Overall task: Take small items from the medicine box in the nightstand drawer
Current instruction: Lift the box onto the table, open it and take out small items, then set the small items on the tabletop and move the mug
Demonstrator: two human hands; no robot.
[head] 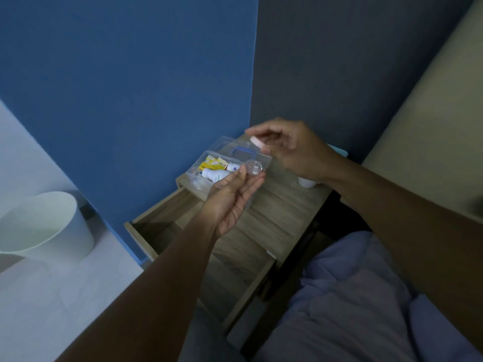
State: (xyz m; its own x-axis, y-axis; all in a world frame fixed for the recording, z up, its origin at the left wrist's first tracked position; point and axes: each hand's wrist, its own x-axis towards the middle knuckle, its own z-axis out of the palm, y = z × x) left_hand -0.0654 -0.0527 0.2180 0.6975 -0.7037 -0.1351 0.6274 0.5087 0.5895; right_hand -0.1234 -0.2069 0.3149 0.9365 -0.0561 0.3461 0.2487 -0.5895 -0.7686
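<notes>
A clear plastic medicine box (209, 163) with a blue handle stands on the wooden nightstand (274, 205), its lid raised. Inside lie a white bottle (215, 175) and yellow packets (211, 163). My left hand (232, 197) holds a small clear round jar (254, 168) at its fingertips, just in front of the box. My right hand (292, 147) is above it and grips a small pale pink cap (257, 142), held apart from the jar. The nightstand drawer (167, 220) below is pulled out and looks bare.
A white waste bin (44, 226) stands on the floor at the left. A white cup (307, 182) sits on the nightstand, partly hidden under my right wrist. Blue bedding (366, 296) fills the lower right. A blue wall is behind the nightstand.
</notes>
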